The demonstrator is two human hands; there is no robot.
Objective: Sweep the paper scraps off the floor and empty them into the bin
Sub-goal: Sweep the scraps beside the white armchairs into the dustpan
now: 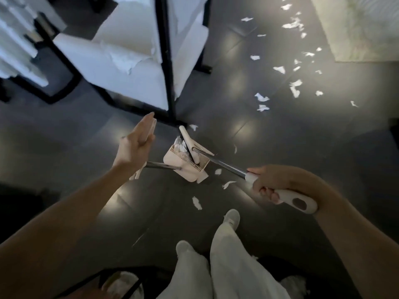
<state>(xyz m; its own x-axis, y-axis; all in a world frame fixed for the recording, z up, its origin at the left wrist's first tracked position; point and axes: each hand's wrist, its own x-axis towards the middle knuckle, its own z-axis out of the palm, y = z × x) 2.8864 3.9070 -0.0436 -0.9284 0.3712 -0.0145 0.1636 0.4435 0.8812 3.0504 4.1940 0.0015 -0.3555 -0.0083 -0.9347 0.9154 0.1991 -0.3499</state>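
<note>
R hand [272,182] wraps the white end grip of the broom [222,164], fingers curled under it; firm hold. L hand [136,145] sits further out w/ fingers straight, laid flat along the beige top grip of the dustpan [183,169]; can't tell if the thumb hooks it. Dustpan stands on the dark floor [280,137] betw. both hands, w/ the broom head inside its mouth on a small wad of paper scraps [180,145]. More loose scraps [196,202] lie just beside the dustpan & toward the feet. A much longer trail [294,88] runs off far right, near a pale rug [356,29]. White furniture [129,61] on black frames stands beyond the dustpan. Bin: dark-rimmed thing at bottom edge may be it, not sure.

Handling, my read: scraps are featherlight & thin, prob. flutter w/ any fast stroke & cling flat to smooth tile, so short low strokes. Broom looks light, shaft stiff; end grip is the right spot, lower on the shaft for more control. Dustpan is light plastic, likely to skid or tip unless steadied at its top grip; carry it level.
</note>
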